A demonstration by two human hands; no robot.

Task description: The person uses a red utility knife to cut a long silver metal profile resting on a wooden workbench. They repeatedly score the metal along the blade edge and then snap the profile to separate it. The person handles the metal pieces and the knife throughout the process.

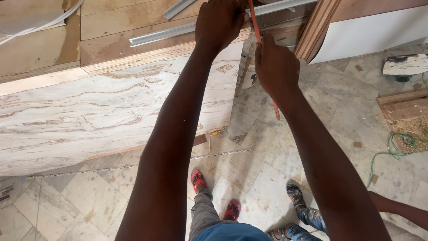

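Note:
My left hand [219, 22] presses down on the top corner of a plywood cabinet [111, 111] whose side face carries a pale marbled laminate. My right hand [275, 67] is closed around a thin red strip [255, 22] that runs from above the cabinet corner down past my wrist to its lower end [277, 111]. The strip lies along the cabinet's right edge. Both arms reach forward from the bottom of the view.
Grey metal channels [178, 31] lie on the cabinet top. A white-faced panel with a wooden edge [356, 31] leans at the upper right. A green cable [392, 151] and a wooden box of sawdust [408, 116] sit on the tiled floor. Another person's feet [296, 196] stand beside mine.

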